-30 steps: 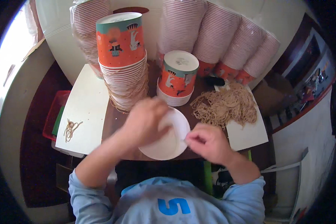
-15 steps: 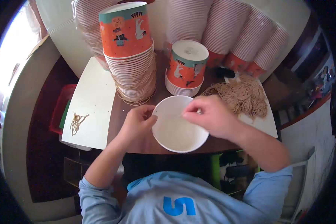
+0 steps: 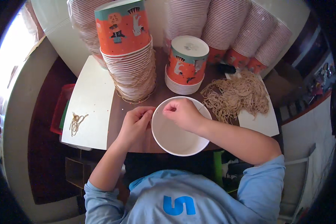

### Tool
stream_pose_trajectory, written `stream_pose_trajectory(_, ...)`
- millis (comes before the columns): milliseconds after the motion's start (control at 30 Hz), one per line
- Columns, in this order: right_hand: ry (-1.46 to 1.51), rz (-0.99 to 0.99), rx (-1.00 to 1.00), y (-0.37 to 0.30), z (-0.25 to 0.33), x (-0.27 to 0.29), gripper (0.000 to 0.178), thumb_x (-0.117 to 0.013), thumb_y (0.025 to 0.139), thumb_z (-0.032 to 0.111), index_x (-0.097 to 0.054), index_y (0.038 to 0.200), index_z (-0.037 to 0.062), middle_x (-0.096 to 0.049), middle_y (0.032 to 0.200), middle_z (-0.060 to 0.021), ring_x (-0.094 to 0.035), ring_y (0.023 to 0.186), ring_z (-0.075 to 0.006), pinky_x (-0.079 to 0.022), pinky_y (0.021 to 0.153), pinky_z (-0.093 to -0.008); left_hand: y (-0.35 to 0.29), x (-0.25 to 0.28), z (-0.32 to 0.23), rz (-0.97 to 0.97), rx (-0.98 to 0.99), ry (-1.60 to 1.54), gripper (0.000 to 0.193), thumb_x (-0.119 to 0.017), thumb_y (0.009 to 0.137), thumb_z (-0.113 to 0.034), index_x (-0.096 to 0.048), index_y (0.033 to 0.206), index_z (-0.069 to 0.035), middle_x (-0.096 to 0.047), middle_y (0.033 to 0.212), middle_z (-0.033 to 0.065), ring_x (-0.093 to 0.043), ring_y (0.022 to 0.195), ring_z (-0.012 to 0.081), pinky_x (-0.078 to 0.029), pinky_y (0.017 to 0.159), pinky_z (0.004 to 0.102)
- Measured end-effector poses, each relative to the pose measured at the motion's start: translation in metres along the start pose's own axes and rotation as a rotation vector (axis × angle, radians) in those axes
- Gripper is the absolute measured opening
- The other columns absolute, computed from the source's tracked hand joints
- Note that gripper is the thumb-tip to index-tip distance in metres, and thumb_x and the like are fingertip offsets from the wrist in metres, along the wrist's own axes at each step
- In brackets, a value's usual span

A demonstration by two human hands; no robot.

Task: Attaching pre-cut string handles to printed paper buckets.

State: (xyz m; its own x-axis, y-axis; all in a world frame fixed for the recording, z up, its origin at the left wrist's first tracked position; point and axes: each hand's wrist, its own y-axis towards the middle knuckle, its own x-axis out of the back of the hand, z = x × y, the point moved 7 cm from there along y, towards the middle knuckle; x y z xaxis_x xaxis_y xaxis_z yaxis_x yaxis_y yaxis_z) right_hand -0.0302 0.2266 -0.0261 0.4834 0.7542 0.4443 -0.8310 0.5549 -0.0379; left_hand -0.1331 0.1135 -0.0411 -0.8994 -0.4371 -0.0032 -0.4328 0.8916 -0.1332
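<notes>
A round paper bucket (image 3: 181, 140), white inside, stands mouth up at the table's front edge. Just outside its left rim is my left hand (image 3: 135, 121), thumb and fingers pressed together against the orange outer wall; whatever they pinch is hidden. My right hand (image 3: 183, 114) reaches over the mouth with its fingers closed in a pinch near the inner left wall. What it grips is too small to make out. A thin pale line shows by the right rim, next to the right wrist. Behind the bucket sits a short stack of upside-down orange buckets (image 3: 186, 69).
A tall stack of upturned buckets (image 3: 128, 71) with tan cords draped round it stands left of centre. To the right lies a tangled heap of cord (image 3: 239, 95). A few cord pieces (image 3: 77, 123) rest at the left. Several wrapped bucket stacks (image 3: 224, 26) line the back.
My right hand has moved left across the bucket's mouth, toward its left wall. The left hand has shifted slightly off the rim, to its outer side. The bucket has moved slightly toward me.
</notes>
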Motion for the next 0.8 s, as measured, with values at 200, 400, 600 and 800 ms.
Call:
stream_pose_trajectory(200,-0.011,-0.009,-0.063,0.0,0.001,-0.001,0.014,-0.063,0.078,0.014,-0.066,0.077,0.0007,-0.066,0.073,-0.0108,-0.063,0.069,-0.0185,-0.048,0.062,-0.0333,0.005,0.002,0.002,-0.01,-0.064,0.016,0.021,-0.051,0.095,-0.013,-0.062,0.107,0.001,-0.06,0.076,-0.0016,-0.047,0.059,0.002,-0.035,0.05,0.0177)
stream_pose_trajectory(400,0.003,0.034,-0.05,0.003,0.0,-0.007,0.013,-0.063,0.081,0.011,-0.067,0.082,-0.0005,-0.063,0.072,-0.0029,-0.056,0.066,-0.0082,-0.046,0.058,-0.025,0.005,0.001,0.001,0.037,-0.06,0.04,0.021,-0.051,0.094,-0.011,-0.061,0.109,0.001,-0.062,0.081,0.0007,-0.051,0.065,0.0027,-0.04,0.054,0.0176)
stream_pose_trajectory(600,-0.012,0.05,-0.019,0.004,0.004,-0.009,0.012,-0.063,0.081,0.011,-0.067,0.081,-0.0003,-0.064,0.073,-0.0035,-0.057,0.066,-0.0079,-0.046,0.059,-0.025,0.0,-0.001,-0.011,0.074,-0.09,0.154,0.019,-0.053,0.092,-0.007,-0.062,0.105,0.003,-0.064,0.08,0.0022,-0.054,0.067,0.0053,-0.044,0.058,0.0207)
stream_pose_trajectory(800,-0.08,0.087,-0.01,0.003,0.01,-0.012,0.013,-0.063,0.081,0.012,-0.068,0.081,-0.0002,-0.067,0.072,-0.0057,-0.059,0.068,-0.0093,-0.047,0.061,-0.0265,-0.009,-0.001,-0.024,0.086,-0.189,0.533,0.017,-0.057,0.085,-0.006,-0.064,0.098,0.003,-0.063,0.075,0.005,-0.055,0.063,0.008,-0.047,0.057,0.0252)
